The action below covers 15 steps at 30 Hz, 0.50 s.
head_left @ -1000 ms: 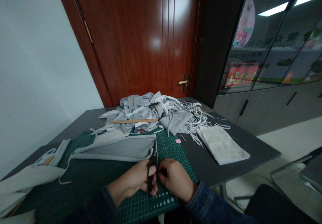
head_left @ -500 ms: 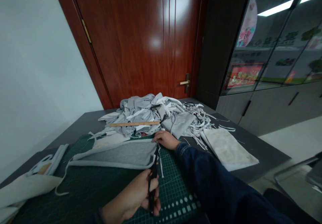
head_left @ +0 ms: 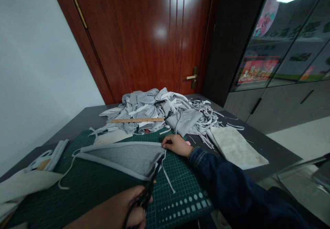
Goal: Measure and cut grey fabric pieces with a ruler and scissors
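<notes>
- While gripping the handles at the bottom centre of the frame, curls the left hand (head_left: pixel 127 210) tightly round the black scissors (head_left: pixel 152 182), blades pointing up and away to the near right edge of the grey fabric piece (head_left: pixel 126 155).
- Cannot tell whether the blades stand apart or together.
- Lays the grey fabric piece flat at centre on the green cutting mat (head_left: pixel 180 177), with pale hem strips along its edges and one loose strip trailing toward the lower right.
- Presses the right hand (head_left: pixel 177 145), fingers stretched out and close together, fingertips down on the far right corner of that fabric, just right of centre, with a dark blue sleeve running off to the lower right.
- Shows pale cloth (head_left: pixel 23 184) at the lower left edge, partly on the mat.
- Shows a folded white cloth (head_left: pixel 235 148) right of centre on the dark worktop (head_left: pixel 82 122), just beyond the mat.
- Finds a wooden ruler (head_left: pixel 136 120) resting across the front of a pile of grey and white scraps (head_left: pixel 154 107), above centre.
- Ends at a red-brown door (head_left: pixel 144 40) behind the worktop.
</notes>
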Each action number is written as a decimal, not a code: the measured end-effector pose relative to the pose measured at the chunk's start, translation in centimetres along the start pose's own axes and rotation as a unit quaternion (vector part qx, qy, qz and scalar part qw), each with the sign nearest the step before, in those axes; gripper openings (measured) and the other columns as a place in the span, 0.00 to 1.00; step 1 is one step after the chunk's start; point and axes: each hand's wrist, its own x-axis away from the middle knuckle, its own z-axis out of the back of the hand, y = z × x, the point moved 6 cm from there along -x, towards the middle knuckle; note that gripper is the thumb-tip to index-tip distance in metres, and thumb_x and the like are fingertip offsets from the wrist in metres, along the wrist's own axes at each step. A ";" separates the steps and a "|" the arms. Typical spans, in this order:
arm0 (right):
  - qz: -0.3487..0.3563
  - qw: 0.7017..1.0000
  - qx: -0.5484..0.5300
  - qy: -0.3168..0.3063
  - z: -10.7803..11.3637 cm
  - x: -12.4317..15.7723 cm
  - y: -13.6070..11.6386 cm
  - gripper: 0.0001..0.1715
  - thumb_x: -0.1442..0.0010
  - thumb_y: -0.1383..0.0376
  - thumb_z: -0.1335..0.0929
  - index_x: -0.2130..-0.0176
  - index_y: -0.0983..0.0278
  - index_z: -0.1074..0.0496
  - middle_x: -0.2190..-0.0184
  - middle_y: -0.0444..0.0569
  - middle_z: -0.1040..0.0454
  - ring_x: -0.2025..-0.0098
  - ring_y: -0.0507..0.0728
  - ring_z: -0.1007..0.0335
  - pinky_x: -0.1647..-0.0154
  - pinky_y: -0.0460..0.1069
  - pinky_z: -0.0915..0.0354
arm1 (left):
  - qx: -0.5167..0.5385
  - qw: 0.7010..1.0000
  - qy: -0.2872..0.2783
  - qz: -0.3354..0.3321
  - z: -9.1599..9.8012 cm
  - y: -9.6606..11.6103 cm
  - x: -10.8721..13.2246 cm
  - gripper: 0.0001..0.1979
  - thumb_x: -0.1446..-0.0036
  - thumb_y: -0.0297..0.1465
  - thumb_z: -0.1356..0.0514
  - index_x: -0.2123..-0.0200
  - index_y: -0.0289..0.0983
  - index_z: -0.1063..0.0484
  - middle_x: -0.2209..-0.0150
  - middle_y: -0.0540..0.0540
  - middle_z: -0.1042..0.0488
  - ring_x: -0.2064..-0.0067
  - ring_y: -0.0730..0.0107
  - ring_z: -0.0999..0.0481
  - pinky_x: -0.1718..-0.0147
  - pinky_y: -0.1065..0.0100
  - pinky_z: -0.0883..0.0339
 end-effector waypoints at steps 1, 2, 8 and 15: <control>-0.002 1.000 -0.001 0.004 0.0 0.0 0.0 0.07 0.40 0.74 0.28 0.64 0.64 0.18 0.65 0.46 0.17 0.62 0.55 0.23 0.58 0.47 0.33 | 0.001 1.000 0.002 0.000 -0.3 0.3 -0.2 0.22 0.45 0.45 0.37 0.51 0.43 0.34 0.74 0.50 0.26 0.75 0.60 0.23 0.80 0.68 0.34; -0.004 1.000 -0.003 0.007 -0.1 0.0 0.0 0.08 0.41 0.75 0.28 0.64 0.64 0.18 0.65 0.46 0.17 0.62 0.55 0.23 0.58 0.47 0.33 | 0.005 1.000 0.004 -0.001 -0.6 0.5 -0.3 0.22 0.45 0.46 0.37 0.51 0.43 0.35 0.74 0.50 0.26 0.74 0.59 0.23 0.79 0.67 0.33; -0.016 1.000 -0.014 0.019 0.2 0.1 0.5 0.10 0.41 0.78 0.30 0.64 0.66 0.20 0.67 0.45 0.19 0.65 0.53 0.25 0.61 0.46 0.33 | 0.028 0.999 -0.009 -0.017 -1.3 1.6 -1.2 0.24 0.49 0.45 0.34 0.52 0.44 0.35 0.72 0.50 0.26 0.74 0.61 0.22 0.78 0.66 0.30; -0.015 0.999 0.005 0.050 0.8 0.2 0.2 0.10 0.41 0.78 0.30 0.65 0.65 0.21 0.68 0.43 0.21 0.65 0.53 0.26 0.60 0.46 0.33 | 0.022 1.000 -0.012 -0.011 -1.4 1.1 -1.3 0.21 0.48 0.44 0.35 0.53 0.44 0.35 0.72 0.50 0.26 0.73 0.59 0.22 0.79 0.65 0.28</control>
